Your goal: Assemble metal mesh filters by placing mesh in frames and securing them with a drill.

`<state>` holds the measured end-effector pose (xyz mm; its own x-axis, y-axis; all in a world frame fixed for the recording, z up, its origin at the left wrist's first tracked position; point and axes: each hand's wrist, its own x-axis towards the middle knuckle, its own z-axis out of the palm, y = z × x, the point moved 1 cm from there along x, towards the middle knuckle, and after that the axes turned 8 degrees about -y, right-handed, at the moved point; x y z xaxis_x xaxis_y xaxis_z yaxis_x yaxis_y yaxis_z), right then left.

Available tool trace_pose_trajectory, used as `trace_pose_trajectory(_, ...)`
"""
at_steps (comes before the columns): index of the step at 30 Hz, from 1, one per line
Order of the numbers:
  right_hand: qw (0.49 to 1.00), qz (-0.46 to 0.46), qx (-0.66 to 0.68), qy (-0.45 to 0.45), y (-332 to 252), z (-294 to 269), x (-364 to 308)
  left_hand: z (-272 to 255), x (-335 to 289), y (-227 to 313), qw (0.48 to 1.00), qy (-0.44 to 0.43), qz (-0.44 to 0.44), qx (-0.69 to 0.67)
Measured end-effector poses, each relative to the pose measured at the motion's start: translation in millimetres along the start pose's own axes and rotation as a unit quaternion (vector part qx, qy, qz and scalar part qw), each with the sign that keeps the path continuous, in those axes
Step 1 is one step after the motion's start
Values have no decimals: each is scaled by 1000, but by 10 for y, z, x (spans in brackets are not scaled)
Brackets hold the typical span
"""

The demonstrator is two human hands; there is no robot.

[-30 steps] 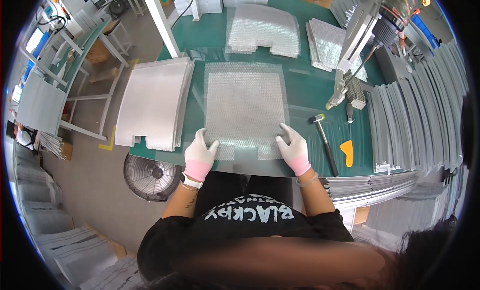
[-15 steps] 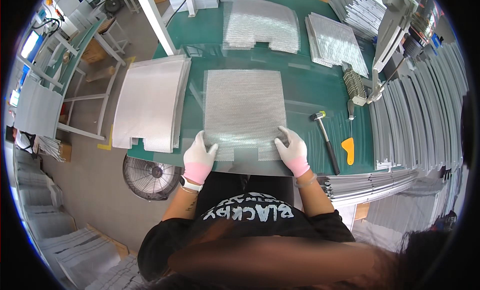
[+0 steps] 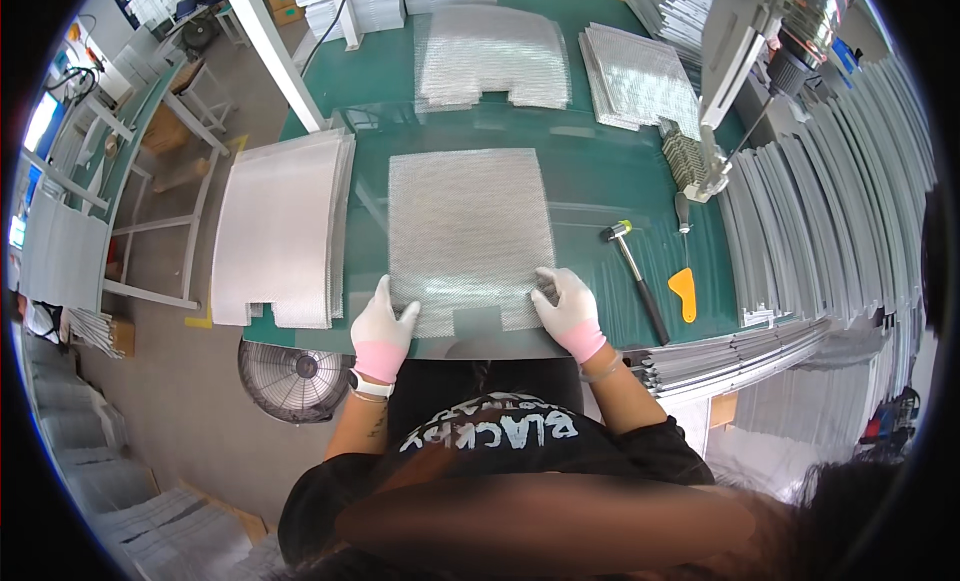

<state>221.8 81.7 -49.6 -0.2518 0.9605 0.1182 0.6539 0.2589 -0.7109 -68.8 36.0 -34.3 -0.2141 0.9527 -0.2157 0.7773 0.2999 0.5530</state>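
A grey mesh sheet lies flat on the green-topped table, a notch in its near edge. My left hand, in a white glove with a pink cuff, is at the sheet's near left corner. Its fingers point forward along the side edge, and the thumb is spread over the mesh. On the opposite corner, my right hand, gloved alike, touches the right edge with thumb and forefinger apart. Both hands look open; fingertips under the sheet, if any, cannot be seen.
Right of the sheet lie a hammer, a yellow scraper and a screwdriver. Stacks of white sheets and mesh sheets surround the work area. A powered tool hangs at right; a fan stands below left.
The whole view has shifted slightly, moving the table contents leftward in the picture. My hands keep nearly the same places at the sheet's near corners.
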Motion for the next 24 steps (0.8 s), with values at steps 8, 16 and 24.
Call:
trace_pose_trajectory(8, 995, -2, -89, -52, -115, -210, 72, 32, 67, -21, 998, 34, 33, 45)
trace_pose_trajectory(16, 985, 84, -134, -69, 380, -1414, 1682, -17, 247, -149, 956, -7, 241, 166)
trace_pose_trajectory(24, 901, 354, -247, -51, 1043, -1863, 3028, -140, 252, 258, 961, 97, 245, 85)
